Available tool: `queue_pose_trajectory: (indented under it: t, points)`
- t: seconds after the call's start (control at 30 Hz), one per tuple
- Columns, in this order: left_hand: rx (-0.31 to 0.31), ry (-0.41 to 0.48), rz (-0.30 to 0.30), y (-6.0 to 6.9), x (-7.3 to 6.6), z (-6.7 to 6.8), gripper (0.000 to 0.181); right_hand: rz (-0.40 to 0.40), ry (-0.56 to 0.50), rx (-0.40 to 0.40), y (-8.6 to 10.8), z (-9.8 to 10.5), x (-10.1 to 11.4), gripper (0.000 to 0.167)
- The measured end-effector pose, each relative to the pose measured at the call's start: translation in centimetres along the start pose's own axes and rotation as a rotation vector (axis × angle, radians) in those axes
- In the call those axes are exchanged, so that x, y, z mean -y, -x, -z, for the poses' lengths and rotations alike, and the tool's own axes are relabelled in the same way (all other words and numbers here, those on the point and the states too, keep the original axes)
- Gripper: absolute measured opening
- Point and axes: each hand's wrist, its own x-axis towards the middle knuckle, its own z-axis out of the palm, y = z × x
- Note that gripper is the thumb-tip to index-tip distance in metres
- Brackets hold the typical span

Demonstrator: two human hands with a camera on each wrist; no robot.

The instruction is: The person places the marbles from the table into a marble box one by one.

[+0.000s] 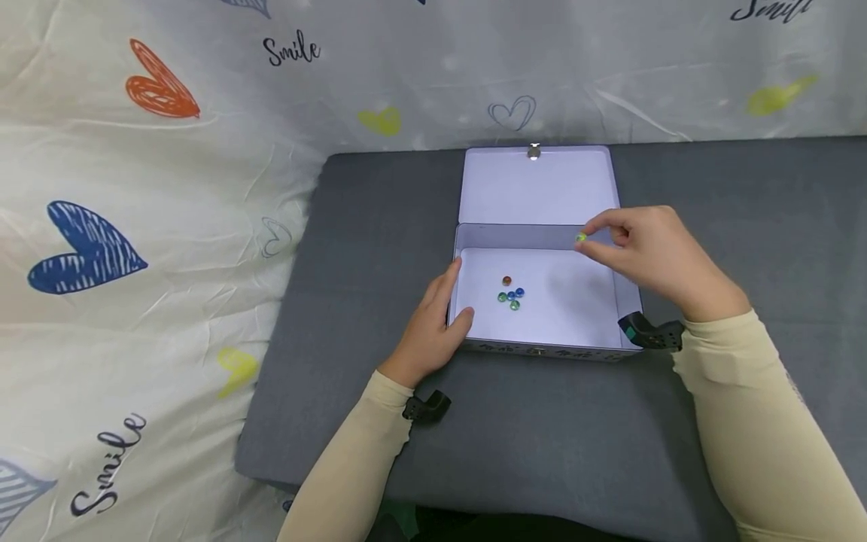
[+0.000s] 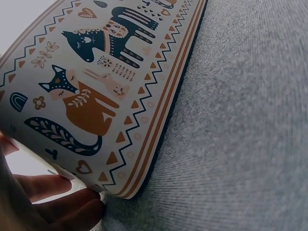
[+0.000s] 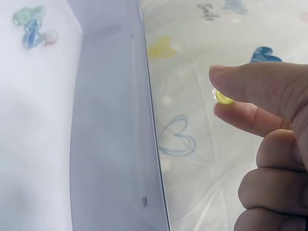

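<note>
The right hand (image 1: 653,252) pinches a yellow-green marble (image 1: 580,237) between thumb and forefinger, above the back right part of an open lavender box (image 1: 562,301). In the right wrist view the marble (image 3: 224,97) shows between the fingertips of the hand (image 3: 274,115), its other fingers curled. Against the box's left side rests the left hand (image 1: 427,331), fingers straight and thumb at the front left rim. Inside the box lie a reddish-brown marble (image 1: 506,281), blue marbles (image 1: 519,292) and green marbles (image 1: 515,306), close together. The left wrist view shows fingers (image 2: 72,207) touching the printed box side (image 2: 91,110).
The box's lid (image 1: 538,184) stands open at the back, with a metal clasp (image 1: 534,151) on its edge. A grey cloth-covered table (image 1: 379,226) lies under the box. White printed fabric (image 1: 203,226) hangs at the left and behind.
</note>
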Motion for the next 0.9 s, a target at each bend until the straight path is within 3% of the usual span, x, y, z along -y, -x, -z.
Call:
queue_pose_trajectory:
  t: [0.9]
  points:
    - [0.012, -0.029, 0.016, -0.1, 0.3, 0.0, 0.077, 0.071, -0.061, 0.197, -4.6, -3.9, 3.7, 0.024]
